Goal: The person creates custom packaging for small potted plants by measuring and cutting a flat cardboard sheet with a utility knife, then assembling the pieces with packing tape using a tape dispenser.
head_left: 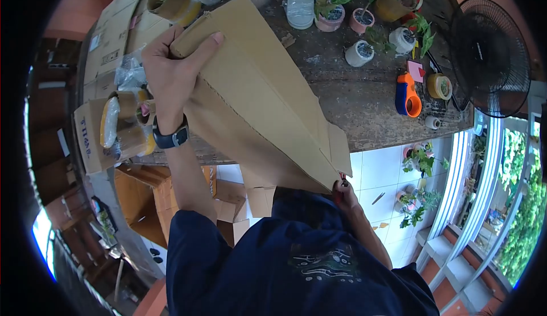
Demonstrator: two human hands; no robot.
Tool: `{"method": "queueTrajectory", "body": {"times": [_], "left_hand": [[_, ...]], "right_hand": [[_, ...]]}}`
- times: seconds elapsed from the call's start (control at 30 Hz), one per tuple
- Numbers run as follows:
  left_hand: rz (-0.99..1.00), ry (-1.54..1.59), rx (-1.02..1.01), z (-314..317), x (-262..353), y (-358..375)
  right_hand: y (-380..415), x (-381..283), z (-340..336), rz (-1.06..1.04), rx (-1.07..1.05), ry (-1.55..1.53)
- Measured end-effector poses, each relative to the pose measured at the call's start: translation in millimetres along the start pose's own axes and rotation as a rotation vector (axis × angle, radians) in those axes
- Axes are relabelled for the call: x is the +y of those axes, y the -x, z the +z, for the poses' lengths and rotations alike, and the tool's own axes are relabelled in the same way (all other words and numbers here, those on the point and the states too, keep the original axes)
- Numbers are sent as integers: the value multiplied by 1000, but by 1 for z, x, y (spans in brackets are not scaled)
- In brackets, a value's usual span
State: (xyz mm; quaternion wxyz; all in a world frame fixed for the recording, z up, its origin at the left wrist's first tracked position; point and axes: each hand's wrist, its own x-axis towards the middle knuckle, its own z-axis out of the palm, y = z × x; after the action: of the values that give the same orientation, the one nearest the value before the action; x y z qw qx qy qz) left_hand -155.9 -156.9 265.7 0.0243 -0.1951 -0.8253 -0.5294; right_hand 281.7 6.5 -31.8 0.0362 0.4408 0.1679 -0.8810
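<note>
A large folded sheet of brown cardboard (256, 82) slants across the view, from the table down to near my body. My left hand (171, 68), with a black watch on the wrist, grips its upper left corner, thumb on top and fingers around the edge. At the lower right corner of the cardboard, my right hand (345, 195) is closed around a small tool with red and dark parts (343, 177). Most of that tool is hidden by the fingers and the cardboard, so its kind does not show.
Potted plants (330, 17) line the back of the worn wooden table (364, 128). An orange and blue tape dispenser (408, 96) lies to the right, before a black fan (490, 56). Cardboard containers (125, 122) stand at left; open boxes (162, 196) sit on the floor below.
</note>
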Motion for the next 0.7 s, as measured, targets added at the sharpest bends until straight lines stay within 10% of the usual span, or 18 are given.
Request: {"method": "queueTrajectory", "body": {"times": [0.23, 0.33, 0.43, 0.7], "left_hand": [[451, -143, 330, -33, 89, 43], [248, -368, 508, -33, 131, 73], [420, -467, 566, -30, 122, 80], [103, -798, -76, -42, 187, 92]], "right_hand": [[13, -52, 46, -131, 350, 495], [32, -75, 33, -563, 426, 746], [67, -117, 85, -714, -36, 813], [97, -147, 266, -1311, -749, 1335]]}}
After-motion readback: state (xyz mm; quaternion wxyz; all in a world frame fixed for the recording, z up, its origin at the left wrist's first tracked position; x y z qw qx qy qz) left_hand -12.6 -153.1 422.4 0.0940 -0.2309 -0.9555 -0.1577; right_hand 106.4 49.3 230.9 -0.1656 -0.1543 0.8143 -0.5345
